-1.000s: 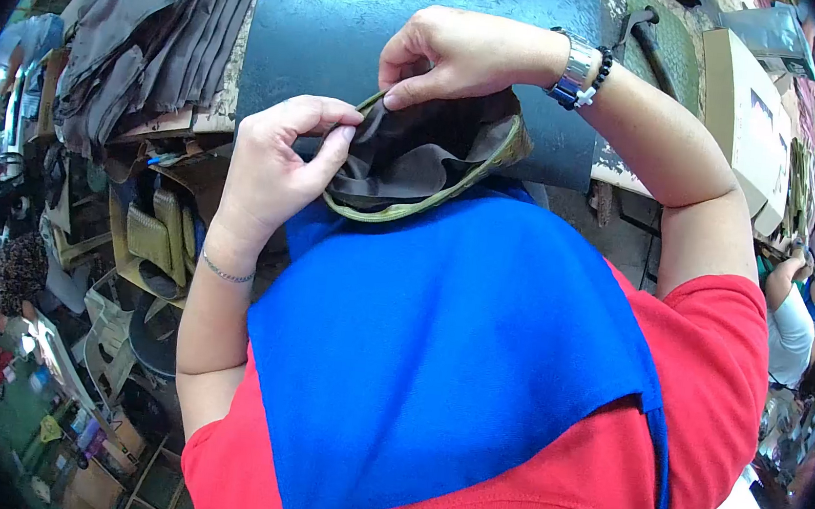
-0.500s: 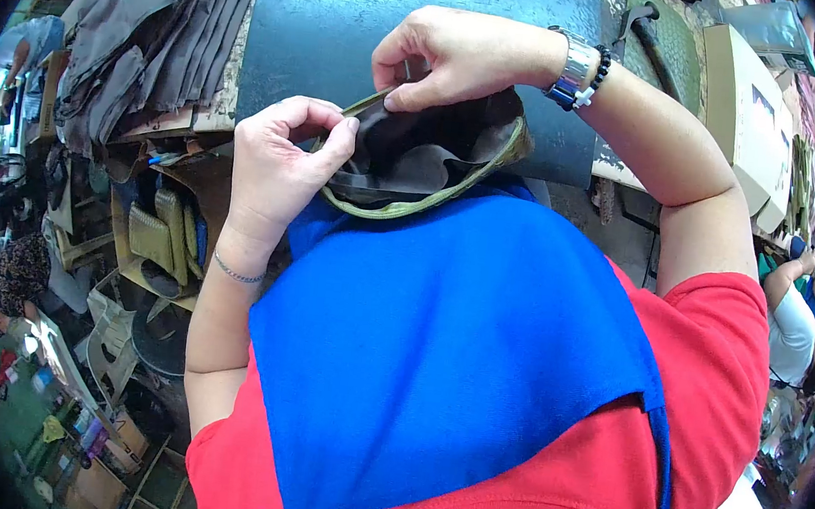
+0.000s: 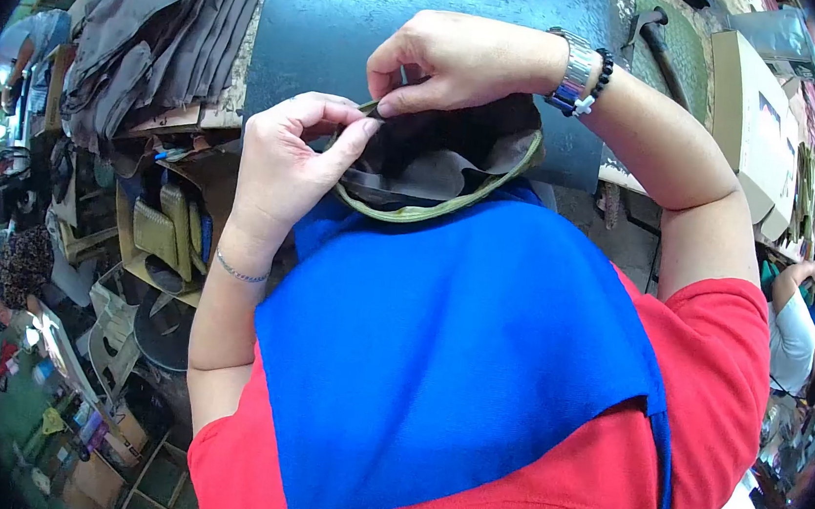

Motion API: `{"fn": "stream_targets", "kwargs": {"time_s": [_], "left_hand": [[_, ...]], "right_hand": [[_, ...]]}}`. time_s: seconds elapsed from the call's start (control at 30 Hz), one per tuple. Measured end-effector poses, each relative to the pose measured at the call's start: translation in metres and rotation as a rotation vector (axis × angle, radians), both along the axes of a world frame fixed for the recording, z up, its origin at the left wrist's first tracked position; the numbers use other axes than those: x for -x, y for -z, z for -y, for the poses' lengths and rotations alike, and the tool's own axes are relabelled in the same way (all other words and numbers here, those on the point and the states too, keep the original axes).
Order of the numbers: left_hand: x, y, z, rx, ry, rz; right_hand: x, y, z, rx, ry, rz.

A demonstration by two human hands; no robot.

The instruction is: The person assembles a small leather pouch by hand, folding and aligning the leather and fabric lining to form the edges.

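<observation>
An olive-edged bag (image 3: 432,206) with a dark lining rests between the front edge of the dark work mat and my blue apron, its mouth facing up. My left hand (image 3: 291,157) pinches the left end of its rim between thumb and fingers. Close beside it, my right hand (image 3: 435,69) reaches over the opening and grips the same stretch of rim, thumb on the lining side. The two thumbs almost meet. Shadow hides the inside of the bag, and its outer far side is covered by my right hand and wrist.
The dark mat (image 3: 333,12) covers the bench. Brown cut pieces (image 3: 169,35) are piled at left, above a box of olive-gold pieces (image 3: 160,231). A hammer (image 3: 664,55) and a carton (image 3: 748,130) stand at right. Another person (image 3: 793,331) sits at far right.
My hands have come closer together along the rim, with my left thumb and fingers shifted slightly right towards the right hand. The whole view has moved a little.
</observation>
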State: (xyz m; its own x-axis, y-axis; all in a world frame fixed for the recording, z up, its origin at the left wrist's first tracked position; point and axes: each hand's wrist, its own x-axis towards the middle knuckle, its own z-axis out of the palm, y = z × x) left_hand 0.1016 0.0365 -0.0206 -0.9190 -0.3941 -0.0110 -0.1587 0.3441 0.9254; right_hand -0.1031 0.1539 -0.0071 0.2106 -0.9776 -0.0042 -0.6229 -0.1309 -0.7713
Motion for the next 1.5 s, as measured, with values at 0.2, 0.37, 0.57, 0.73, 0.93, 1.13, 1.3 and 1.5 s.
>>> {"fn": "stream_targets", "kwargs": {"time_s": [0.2, 0.37, 0.57, 0.73, 0.93, 1.13, 1.3, 1.5], "left_hand": [[-0.004, -0.014, 0.002, 0.444, 0.039, -0.091], [-0.004, -0.012, 0.0, 0.202, -0.041, 0.045], [0.0, -0.012, 0.001, 0.152, -0.046, 0.114], [-0.001, -0.015, 0.002, 0.126, -0.008, 0.177], [-0.003, -0.01, 0.011, -0.06, 0.084, 0.145], [-0.007, -0.005, 0.025, -0.407, 0.002, 0.118], [-0.005, -0.005, 0.025, -0.453, -0.011, 0.14], [-0.005, -0.004, 0.024, -0.439, -0.005, 0.156]], "right_hand": [[0.002, 0.007, -0.001, 0.013, 0.024, 0.013], [0.001, 0.003, 0.0, -0.002, 0.014, 0.003], [-0.002, 0.002, 0.003, -0.026, 0.03, 0.022], [-0.004, 0.004, 0.006, 0.0, -0.021, 0.022], [-0.005, 0.002, 0.007, -0.031, -0.029, 0.041], [-0.008, 0.003, 0.002, 0.042, 0.074, 0.053], [-0.014, 0.006, 0.004, 0.196, -0.011, 0.029], [-0.018, 0.005, 0.007, 0.178, -0.038, -0.035]]}}
